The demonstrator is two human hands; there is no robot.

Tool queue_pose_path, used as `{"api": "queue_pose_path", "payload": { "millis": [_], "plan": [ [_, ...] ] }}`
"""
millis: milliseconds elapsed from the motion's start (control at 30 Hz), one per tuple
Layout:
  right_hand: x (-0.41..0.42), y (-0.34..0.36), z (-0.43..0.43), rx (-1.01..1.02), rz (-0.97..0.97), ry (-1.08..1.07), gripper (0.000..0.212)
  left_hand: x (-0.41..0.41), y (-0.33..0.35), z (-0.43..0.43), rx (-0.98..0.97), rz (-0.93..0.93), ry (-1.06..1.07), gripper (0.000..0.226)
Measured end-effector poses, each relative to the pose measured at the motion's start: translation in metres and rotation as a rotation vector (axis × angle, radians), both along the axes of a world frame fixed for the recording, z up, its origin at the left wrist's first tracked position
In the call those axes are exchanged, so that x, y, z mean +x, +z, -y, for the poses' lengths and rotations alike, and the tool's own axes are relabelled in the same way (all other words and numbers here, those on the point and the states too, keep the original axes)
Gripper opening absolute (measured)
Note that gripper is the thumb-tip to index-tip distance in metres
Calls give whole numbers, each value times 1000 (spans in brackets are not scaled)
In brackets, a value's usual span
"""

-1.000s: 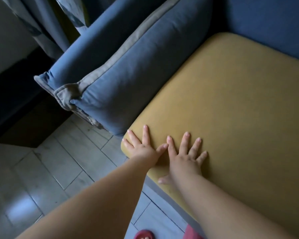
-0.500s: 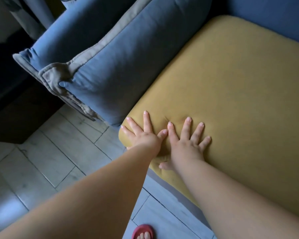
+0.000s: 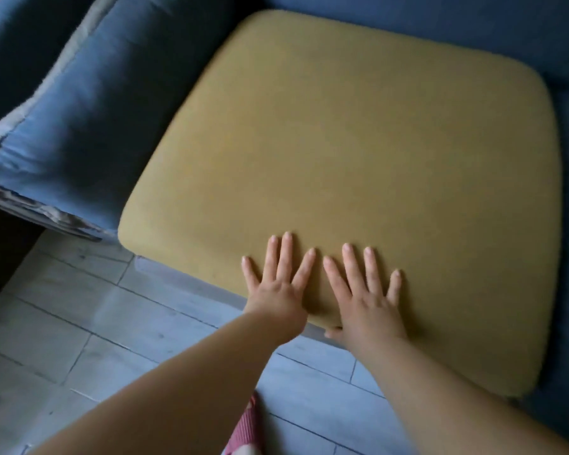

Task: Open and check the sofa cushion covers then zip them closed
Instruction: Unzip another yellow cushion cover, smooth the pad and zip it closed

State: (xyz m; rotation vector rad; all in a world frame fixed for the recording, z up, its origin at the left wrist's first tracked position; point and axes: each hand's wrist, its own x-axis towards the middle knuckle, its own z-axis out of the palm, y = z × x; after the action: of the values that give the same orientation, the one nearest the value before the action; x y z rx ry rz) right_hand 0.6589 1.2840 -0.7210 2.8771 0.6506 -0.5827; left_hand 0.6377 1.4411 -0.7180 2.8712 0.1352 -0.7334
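Note:
A mustard-yellow seat cushion (image 3: 342,142) lies flat on the blue sofa and fills most of the view. My left hand (image 3: 278,284) and my right hand (image 3: 365,293) press flat on its front edge, side by side, fingers straight and spread. The right thumb hangs over the front edge of the cushion. No zip shows on the cushion from this side.
A blue cushion with grey piping (image 3: 79,110) leans against the sofa arm at the left. The blue sofa back (image 3: 473,24) runs along the top. Pale wood-look floor tiles (image 3: 96,323) lie below, with a red slipper (image 3: 243,431) near the bottom edge.
Both hands have slid right along the cushion's front edge, from its left corner toward the middle. The view has swung right and now takes in the whole yellow cushion.

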Motion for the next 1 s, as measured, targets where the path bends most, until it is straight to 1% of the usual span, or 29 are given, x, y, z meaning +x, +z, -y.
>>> {"api": "queue_pose_path", "payload": {
  "millis": [67, 133, 233, 267, 400, 467, 567, 667, 767, 800, 900, 1000],
  "plan": [
    [-7, 4, 32, -25, -4, -92, 143, -4, 1, 23, 70, -15, -88, 100],
    [-8, 6, 45, -37, -6, -111, 140, -1, 4, 37, 119, -35, -149, 109],
    [-5, 7, 38, -20, -43, -115, 124, 7, 4, 47, 163, -69, -176, 123],
    [-4, 6, 35, -15, -47, -128, 120, 8, 1, 50, 172, -79, -170, 124],
    [-2, -10, 31, -1, -39, -160, 96, 10, -15, 53, 204, -84, -136, 114],
    [2, -18, 31, 9, -43, -165, 92, 12, -23, 54, 205, -78, -118, 116],
    [4, -18, 31, 34, -57, -179, 94, 12, -20, 55, 207, -108, -125, 120],
    [1, -13, 39, 116, -49, -155, 113, 9, -6, 57, 229, -103, -141, 126],
    [-8, -8, 63, 258, 117, -91, 119, 8, 6, 80, 197, -77, -149, 130],
    [-11, -8, 77, 283, 161, -103, 120, 8, 8, 95, 172, -55, -170, 129],
    [-20, -2, 130, 253, 169, -316, 131, 13, 8, 155, 117, -46, -265, 124],
    [-28, -2, 195, 186, 117, -473, 134, 19, 6, 222, 137, -48, -350, 120]
  ]
}}
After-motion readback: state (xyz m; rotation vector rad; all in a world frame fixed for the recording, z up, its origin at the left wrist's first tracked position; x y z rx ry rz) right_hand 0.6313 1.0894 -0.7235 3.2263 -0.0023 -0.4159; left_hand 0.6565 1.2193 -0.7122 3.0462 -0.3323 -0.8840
